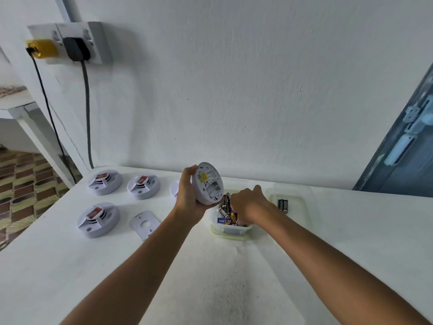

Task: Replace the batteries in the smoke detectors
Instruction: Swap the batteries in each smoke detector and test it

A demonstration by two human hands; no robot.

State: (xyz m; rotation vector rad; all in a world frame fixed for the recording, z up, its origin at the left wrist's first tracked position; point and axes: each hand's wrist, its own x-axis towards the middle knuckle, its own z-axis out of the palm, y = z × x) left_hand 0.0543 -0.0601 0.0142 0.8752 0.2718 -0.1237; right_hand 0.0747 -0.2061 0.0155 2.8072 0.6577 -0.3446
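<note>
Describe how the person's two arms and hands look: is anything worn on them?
Both forearms are bare up to the bottom edge of the picture; no sleeves show. The left hand and the right hand wear no gloves, and no watch, bracelet or ring is visible on the parts that show.

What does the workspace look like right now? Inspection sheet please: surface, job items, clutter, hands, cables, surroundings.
Surface: white table, against a white wall.
Job's things: smoke detector held up, back side showing; three detectors lying at left, a fourth partly hidden behind the left hand; battery container holding loose batteries; two batteries in a clear tray at right.
Clutter: white mounting plate on the table.
Hands: left hand grips the held detector; right hand reaches into the battery container, fingers hidden.
Cables: two cords hang from plugs in a wall socket.
Surroundings: blue door at right; patterned floor at left.
</note>
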